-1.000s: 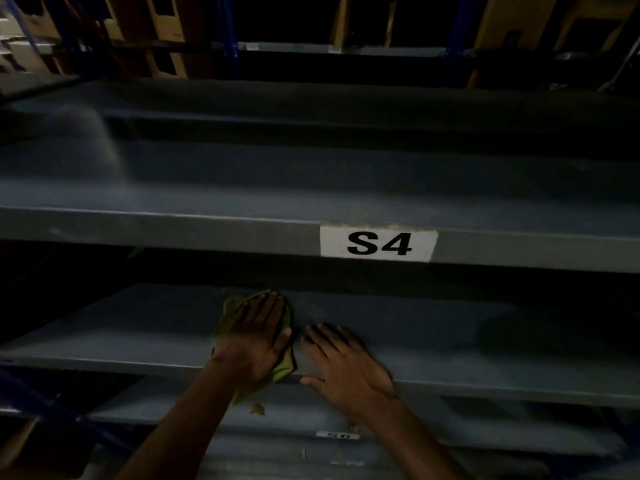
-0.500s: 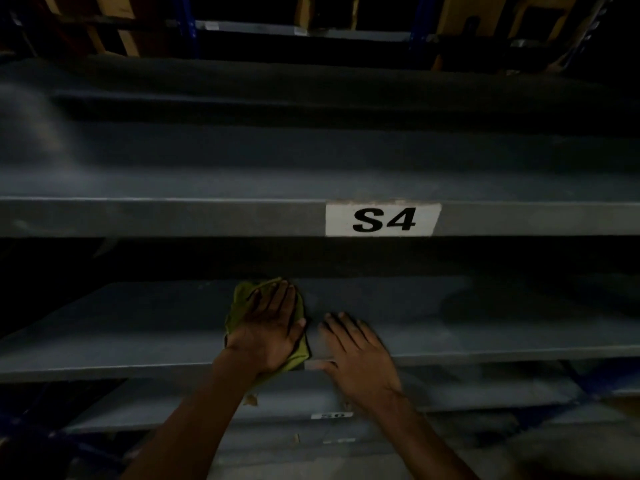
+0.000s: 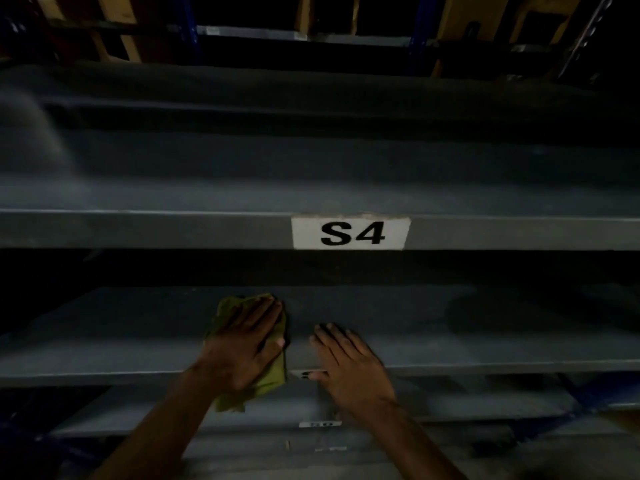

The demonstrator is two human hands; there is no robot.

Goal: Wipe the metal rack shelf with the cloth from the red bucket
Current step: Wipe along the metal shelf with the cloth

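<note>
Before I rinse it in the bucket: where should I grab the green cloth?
Pinch the corner of the green cloth that hangs free over the shelf's front edge, coming from below and in front. The left hand pins the rest flat.

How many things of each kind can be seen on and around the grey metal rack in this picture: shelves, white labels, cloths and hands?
Grey metal shelves: 3, the one marked S4, the one being wiped, one below
White labels: 3, S4, one partly hidden, one blurred
Olive-green cloths: 1
Bare hands: 2, left hand, right hand
Total: 9
</note>
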